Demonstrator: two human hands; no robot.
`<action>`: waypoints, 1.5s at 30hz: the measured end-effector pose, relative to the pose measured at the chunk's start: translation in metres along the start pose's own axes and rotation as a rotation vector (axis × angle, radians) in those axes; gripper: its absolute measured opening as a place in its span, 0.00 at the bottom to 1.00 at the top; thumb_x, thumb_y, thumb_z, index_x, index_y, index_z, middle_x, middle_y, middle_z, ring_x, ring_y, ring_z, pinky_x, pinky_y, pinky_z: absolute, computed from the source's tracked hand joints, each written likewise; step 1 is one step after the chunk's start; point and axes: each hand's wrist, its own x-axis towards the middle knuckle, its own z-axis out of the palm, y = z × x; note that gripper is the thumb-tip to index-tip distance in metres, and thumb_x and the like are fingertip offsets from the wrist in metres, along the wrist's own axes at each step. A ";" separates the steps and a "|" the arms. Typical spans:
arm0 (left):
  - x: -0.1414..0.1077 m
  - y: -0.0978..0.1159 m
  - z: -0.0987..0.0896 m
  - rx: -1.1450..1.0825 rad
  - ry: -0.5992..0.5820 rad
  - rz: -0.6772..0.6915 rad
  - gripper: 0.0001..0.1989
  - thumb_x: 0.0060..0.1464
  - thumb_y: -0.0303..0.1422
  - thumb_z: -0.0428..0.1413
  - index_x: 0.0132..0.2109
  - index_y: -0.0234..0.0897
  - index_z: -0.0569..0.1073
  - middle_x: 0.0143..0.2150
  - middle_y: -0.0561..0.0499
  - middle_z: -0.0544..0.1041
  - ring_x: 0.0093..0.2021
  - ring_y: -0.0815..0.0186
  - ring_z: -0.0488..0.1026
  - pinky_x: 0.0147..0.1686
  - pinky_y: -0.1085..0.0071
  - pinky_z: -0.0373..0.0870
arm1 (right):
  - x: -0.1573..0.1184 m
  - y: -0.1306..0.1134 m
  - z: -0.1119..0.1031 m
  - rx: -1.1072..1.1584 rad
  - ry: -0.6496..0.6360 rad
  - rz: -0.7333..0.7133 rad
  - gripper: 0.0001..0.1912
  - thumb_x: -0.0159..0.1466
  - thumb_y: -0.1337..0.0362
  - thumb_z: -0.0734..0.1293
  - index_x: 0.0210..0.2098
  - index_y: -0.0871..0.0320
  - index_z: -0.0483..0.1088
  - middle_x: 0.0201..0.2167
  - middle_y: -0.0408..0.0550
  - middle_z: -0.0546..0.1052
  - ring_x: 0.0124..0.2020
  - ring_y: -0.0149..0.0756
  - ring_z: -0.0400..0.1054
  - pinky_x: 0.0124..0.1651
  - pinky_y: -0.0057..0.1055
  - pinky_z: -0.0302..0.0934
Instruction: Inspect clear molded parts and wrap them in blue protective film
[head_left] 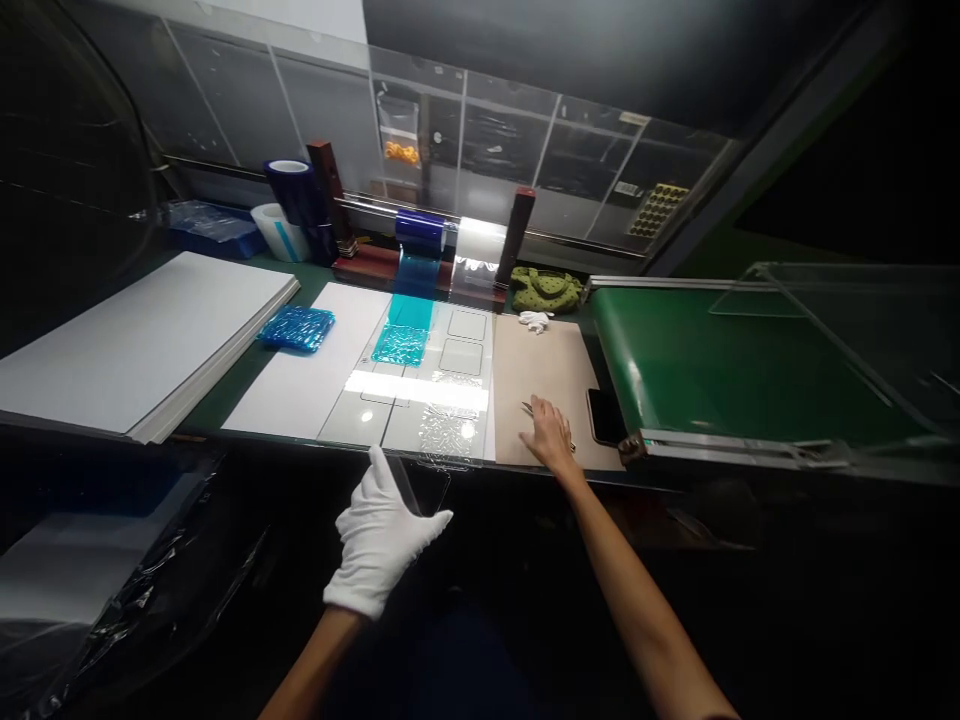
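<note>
My left hand (375, 540), in a white glove, holds a thin clear panel with a dark outline (429, 487) between thumb and fingers, just off the table's front edge. My bare right hand (549, 435) is lowered over a brown board (517, 365), its fingers bent around a thin pointed metal tool that looks like tweezers (528, 408). Much of that tool is hidden under the hand. Between the hands lies a clear sheet (352, 420) on white paper, with outlined rectangles (461, 357), a teal film strip (409, 325) and crinkled clear film (450, 425).
Film rolls (420, 232) hang on a stand behind. A stack of white sheets (150, 340) and a blue film-wrapped packet (298, 328) are at left. A phone (604, 415) lies beside the green conveyor belt (750, 360) at right. A green pouch (546, 288) sits behind.
</note>
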 end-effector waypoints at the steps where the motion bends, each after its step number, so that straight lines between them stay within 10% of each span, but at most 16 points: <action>1: 0.009 0.002 0.000 0.048 0.024 0.005 0.63 0.38 0.57 0.56 0.66 0.22 0.31 0.60 0.25 0.56 0.54 0.41 0.61 0.42 0.51 0.66 | -0.010 -0.012 -0.002 0.056 0.018 -0.071 0.39 0.57 0.62 0.67 0.64 0.62 0.47 0.58 0.60 0.62 0.58 0.49 0.55 0.58 0.44 0.51; 7: 0.055 0.010 0.005 0.151 0.102 0.051 0.61 0.40 0.53 0.56 0.66 0.19 0.33 0.58 0.25 0.58 0.52 0.43 0.61 0.41 0.52 0.64 | -0.060 -0.101 -0.005 0.287 -0.003 -0.316 0.56 0.49 0.52 0.72 0.66 0.63 0.40 0.63 0.60 0.57 0.63 0.52 0.49 0.63 0.51 0.46; 16: 0.109 0.022 0.008 0.094 0.092 0.125 0.37 0.54 0.36 0.45 0.66 0.20 0.45 0.59 0.24 0.59 0.51 0.39 0.62 0.37 0.48 0.65 | -0.016 -0.152 0.014 0.226 -0.043 -0.389 0.53 0.46 0.68 0.64 0.65 0.76 0.35 0.64 0.70 0.49 0.66 0.55 0.39 0.65 0.57 0.36; 24: 0.147 0.004 0.010 0.036 0.125 0.068 0.60 0.41 0.57 0.54 0.66 0.20 0.33 0.65 0.24 0.48 0.62 0.42 0.52 0.52 0.44 0.54 | 0.069 -0.104 0.029 0.122 0.047 -0.469 0.54 0.55 0.60 0.66 0.65 0.72 0.26 0.64 0.69 0.51 0.66 0.53 0.40 0.64 0.59 0.35; 32: 0.149 -0.044 0.028 0.091 0.135 0.027 0.51 0.49 0.54 0.48 0.66 0.20 0.37 0.63 0.26 0.53 0.61 0.43 0.53 0.52 0.46 0.53 | 0.185 -0.051 0.038 -0.067 0.094 -0.484 0.51 0.59 0.58 0.64 0.65 0.70 0.26 0.65 0.65 0.50 0.68 0.48 0.36 0.65 0.54 0.26; 45: 0.175 -0.047 0.057 0.138 0.105 0.040 0.49 0.46 0.50 0.51 0.65 0.21 0.46 0.62 0.30 0.57 0.60 0.49 0.54 0.52 0.50 0.53 | 0.219 -0.036 0.050 -0.095 0.055 -0.540 0.50 0.61 0.57 0.62 0.66 0.68 0.24 0.65 0.64 0.51 0.67 0.49 0.39 0.65 0.56 0.23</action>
